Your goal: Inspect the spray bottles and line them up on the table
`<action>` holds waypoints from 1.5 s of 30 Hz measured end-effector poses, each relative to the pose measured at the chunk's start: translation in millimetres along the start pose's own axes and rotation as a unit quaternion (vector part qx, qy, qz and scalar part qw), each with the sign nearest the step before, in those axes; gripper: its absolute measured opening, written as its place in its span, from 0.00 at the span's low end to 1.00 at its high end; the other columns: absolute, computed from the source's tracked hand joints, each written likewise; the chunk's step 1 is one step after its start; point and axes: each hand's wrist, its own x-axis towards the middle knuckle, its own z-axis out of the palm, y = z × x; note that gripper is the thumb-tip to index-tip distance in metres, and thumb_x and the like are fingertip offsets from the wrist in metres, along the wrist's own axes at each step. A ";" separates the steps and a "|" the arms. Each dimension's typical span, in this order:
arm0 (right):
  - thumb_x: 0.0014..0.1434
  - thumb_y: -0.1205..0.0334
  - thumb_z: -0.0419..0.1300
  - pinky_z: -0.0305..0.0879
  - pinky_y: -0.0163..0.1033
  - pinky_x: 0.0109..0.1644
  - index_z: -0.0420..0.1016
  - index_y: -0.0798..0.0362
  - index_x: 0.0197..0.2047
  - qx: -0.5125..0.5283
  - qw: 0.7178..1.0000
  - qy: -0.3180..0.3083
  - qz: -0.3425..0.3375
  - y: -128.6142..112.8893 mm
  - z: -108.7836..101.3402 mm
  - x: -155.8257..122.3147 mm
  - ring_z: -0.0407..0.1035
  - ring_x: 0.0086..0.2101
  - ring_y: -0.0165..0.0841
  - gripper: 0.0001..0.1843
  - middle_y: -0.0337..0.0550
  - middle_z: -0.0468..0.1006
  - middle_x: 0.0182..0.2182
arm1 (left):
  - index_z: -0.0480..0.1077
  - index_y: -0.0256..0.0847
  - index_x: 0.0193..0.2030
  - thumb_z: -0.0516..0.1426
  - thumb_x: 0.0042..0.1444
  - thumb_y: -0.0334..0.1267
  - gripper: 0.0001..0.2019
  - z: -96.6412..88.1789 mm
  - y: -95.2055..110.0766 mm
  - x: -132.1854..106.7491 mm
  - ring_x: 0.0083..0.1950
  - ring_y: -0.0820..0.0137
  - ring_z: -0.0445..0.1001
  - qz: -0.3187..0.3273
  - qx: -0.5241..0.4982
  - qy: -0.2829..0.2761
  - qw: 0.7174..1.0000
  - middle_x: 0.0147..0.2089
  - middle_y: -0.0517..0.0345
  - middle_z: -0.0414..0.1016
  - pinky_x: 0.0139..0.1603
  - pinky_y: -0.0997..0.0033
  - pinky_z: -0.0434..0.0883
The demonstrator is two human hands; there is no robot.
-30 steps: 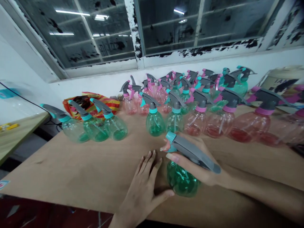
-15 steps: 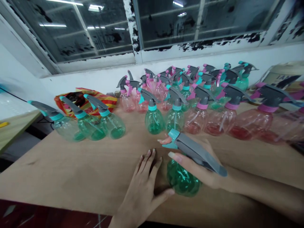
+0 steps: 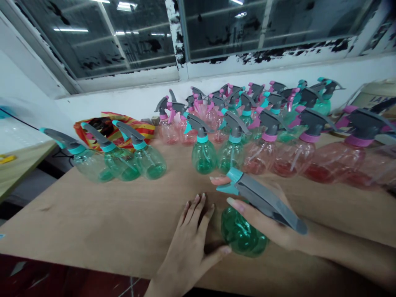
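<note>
In the head view, a green spray bottle (image 3: 243, 233) with a grey and turquoise trigger head stands on the wooden table (image 3: 102, 222) in front of me. My right hand (image 3: 269, 222) is wrapped round its neck just below the head, the thumb on the near side and a fingertip showing past the turquoise trigger. Flat on the table to the left of the bottle lies my left hand (image 3: 188, 243), fingers spread, the thumb tip close to the bottle's base. Whether that thumb touches the bottle, I cannot tell.
Three green spray bottles (image 3: 151, 163) stand at the left. Behind my hands runs a row of green and pink spray bottles (image 3: 204, 159), with several more crowded by the wall. A red and yellow bag (image 3: 140, 130) lies at the back left; a beige container (image 3: 375, 97) is at the far right.
The whole view has shifted slightly, so everything sits a little further right. Both hands keep their places by the bottle, the right still round its neck.
</note>
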 end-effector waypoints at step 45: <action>0.60 0.65 0.59 0.74 0.39 0.39 0.73 0.44 0.52 -0.033 0.999 0.005 -0.015 -4.8 -0.9 3.4 0.75 0.33 0.33 0.17 0.39 0.79 0.37 | 0.50 0.36 0.70 0.57 0.60 0.57 0.39 -0.4 0.5 -1.1 0.69 0.47 0.54 -0.006 -0.021 0.005 1.000 0.70 0.38 0.55 0.63 0.40 0.61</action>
